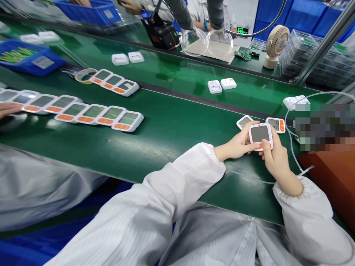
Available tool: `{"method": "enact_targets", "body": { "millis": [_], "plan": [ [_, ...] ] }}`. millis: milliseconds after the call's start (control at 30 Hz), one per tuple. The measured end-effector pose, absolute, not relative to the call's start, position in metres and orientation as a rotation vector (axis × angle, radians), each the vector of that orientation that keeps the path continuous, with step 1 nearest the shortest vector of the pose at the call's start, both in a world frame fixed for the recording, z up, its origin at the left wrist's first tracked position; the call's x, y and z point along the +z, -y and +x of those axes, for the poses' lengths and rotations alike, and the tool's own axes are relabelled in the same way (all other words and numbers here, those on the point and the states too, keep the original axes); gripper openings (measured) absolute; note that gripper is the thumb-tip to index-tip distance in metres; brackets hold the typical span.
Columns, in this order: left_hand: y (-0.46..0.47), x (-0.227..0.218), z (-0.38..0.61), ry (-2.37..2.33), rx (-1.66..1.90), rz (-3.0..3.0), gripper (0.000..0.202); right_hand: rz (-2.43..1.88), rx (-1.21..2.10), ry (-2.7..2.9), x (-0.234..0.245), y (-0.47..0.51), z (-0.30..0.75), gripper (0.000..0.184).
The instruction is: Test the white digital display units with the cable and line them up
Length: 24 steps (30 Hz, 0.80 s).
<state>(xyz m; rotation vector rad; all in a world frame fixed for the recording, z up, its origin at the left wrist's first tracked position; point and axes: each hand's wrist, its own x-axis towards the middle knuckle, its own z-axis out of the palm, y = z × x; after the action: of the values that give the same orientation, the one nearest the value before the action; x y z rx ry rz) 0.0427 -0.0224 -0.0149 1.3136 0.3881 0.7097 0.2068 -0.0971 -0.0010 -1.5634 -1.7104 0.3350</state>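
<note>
Both my hands hold one small white digital clock (260, 134) with a grey screen and an orange strip, lifted just above the green belt (172, 136). My left hand (239, 145) grips its left edge, fingers curled round it. My right hand (273, 157) grips the right side, thumb pressed on the lower front. Two more clocks lie on the belt just behind: one (244, 121) at the left, one (276, 124) at the right showing digits.
A row of several clocks (94, 115) lies on the belt at left, with another person's hand (8, 109) at its end. Three more clocks (114, 82) and a tape roll (85, 75) sit farther back. White back covers (222, 85), blue bins (24, 57), a small fan (275, 44) stand beyond.
</note>
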Motion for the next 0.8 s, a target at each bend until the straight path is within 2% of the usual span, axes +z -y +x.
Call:
{"method": "enact_targets", "body": {
  "millis": [600,800],
  "plan": [
    [0.0210,-0.0191,0.0434,-0.373,0.718,1.335,0.090,-1.663,0.440,1.669,0.0051,0.0989,0.2052,0.057],
    [0.0204,-0.0192,0.0442,-0.349,0.741,1.346,0.084,-1.674,0.497,1.646,0.0061,0.0995,0.2054,0.059]
  ]
}}
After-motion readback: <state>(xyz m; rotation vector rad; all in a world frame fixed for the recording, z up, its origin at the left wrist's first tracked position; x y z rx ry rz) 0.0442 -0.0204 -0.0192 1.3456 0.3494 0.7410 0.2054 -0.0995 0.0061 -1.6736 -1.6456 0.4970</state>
